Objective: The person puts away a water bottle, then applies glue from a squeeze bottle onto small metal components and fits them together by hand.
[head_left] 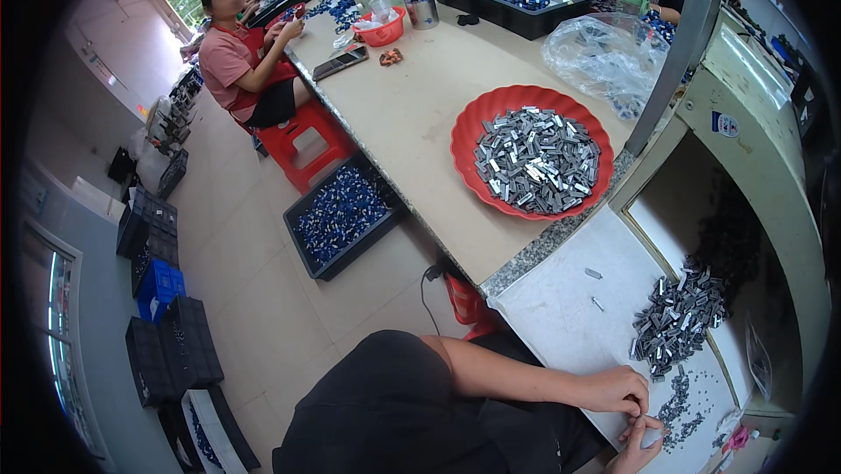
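My left hand (616,389) reaches in from the left with its fingertips pinched together. Just below it, my right hand (638,451) is closed too, its fingertips meeting the left ones. Whatever sits between the fingers is too small to make out; a pale grey patch shows at the right fingers. Beside both hands, small dark grey parts (679,408) lie scattered on the white work surface (561,299). Beyond them is a heap of small grey metal pieces (679,316). Two single pieces lie apart to the left, one a metal piece (593,273).
A red scalloped bowl (464,172) full of metal pieces stands on the long table (394,123). A grey post (674,62) and a green machine housing (753,106) rise at the right. A dark crate (320,268) of blue parts is on the floor. A co-worker (241,62) sits far left.
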The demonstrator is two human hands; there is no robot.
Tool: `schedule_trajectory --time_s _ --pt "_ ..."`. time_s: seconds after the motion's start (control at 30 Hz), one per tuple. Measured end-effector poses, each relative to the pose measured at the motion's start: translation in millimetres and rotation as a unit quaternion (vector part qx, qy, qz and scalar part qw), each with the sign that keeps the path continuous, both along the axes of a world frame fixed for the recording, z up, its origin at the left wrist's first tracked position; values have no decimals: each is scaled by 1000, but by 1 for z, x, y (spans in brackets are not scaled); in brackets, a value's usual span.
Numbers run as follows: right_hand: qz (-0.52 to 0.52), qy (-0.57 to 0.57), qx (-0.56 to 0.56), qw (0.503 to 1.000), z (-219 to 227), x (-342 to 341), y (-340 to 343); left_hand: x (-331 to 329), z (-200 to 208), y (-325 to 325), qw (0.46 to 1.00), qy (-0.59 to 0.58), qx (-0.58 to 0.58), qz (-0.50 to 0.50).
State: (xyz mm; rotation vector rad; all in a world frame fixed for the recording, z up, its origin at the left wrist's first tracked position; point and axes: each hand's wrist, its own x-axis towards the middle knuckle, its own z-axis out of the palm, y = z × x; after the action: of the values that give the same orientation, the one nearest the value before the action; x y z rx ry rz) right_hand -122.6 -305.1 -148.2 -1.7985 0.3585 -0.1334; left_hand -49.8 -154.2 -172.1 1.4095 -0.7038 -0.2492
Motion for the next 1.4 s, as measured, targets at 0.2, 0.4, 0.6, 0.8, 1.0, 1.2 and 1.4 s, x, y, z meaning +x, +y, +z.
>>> schedule_trajectory --time_s 0.2,0.4,0.6,0.8,1.0,1.2,1.4 --pt "16 25 7 1000 2 0 -2 3 -6 -1 1000 -18 13 -16" --pt "42 6 5 999 6 0 -3 -2 0 0 1000 2 11 -18" --pt "6 -15 40 999 -16 -7 -12 -4 -1 -4 999 -12 0 -32" --pt "-87 -68 149 983 5 12 33 1 7 8 996 61 54 47" --pt "-114 -59 210 969 0 12 35 6 13 6 995 89 6 33" --pt "-115 -123 178 969 -8 7 33 2 13 1 996 37 39 72" --pt "-106 -135 95 981 -13 8 33 0 12 -1 991 -58 73 95"
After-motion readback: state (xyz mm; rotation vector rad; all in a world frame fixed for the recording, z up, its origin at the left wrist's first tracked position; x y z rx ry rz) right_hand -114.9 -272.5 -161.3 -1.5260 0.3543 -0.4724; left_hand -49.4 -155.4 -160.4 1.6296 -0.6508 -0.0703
